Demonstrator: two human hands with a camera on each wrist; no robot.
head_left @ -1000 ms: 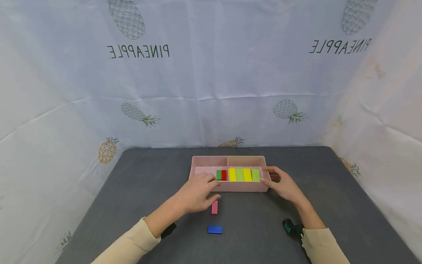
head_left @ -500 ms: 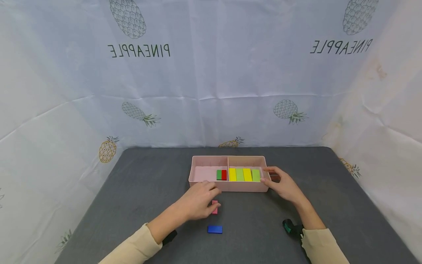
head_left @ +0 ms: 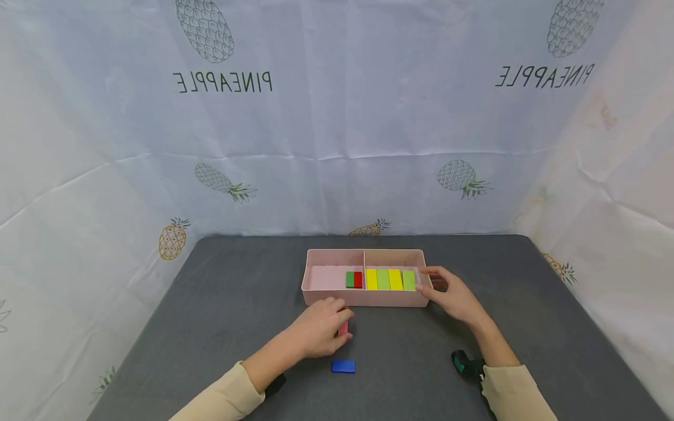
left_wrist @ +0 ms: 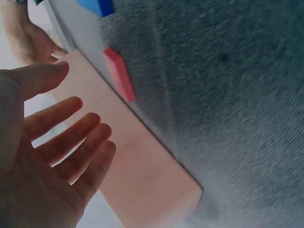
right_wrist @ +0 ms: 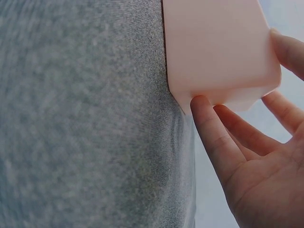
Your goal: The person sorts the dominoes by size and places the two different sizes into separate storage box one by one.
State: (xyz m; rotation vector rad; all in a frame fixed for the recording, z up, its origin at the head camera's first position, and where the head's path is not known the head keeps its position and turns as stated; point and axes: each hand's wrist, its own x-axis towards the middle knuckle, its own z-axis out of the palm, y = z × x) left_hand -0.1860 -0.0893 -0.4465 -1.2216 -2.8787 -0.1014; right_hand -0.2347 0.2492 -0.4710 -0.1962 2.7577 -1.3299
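The left hand [head_left: 321, 330] hangs just over the pink block [head_left: 343, 328] on the counter [head_left: 210, 327], fingers spread and relaxed; the wrist view shows them apart from the block [left_wrist: 119, 73] and holding nothing. The right hand [head_left: 450, 295] rests against the right end of the pink box [head_left: 363, 301], straight fingers touching its corner and wall, steadying it rather than gripping it.

The pink block lies flat just in front of the box's near wall, and a blue block [head_left: 343, 366] lies a little nearer the person, apart from it. Inside the box a divider makes two compartments. The left one holds a green block [head_left: 350, 279] and a red block [head_left: 358, 279] side by side against the divider; the right one holds a row of yellow and light-green blocks [head_left: 390, 279].

As I judge it, the sorting is mostly done: six blocks sit in the box, and the pink and the blue are left outside.
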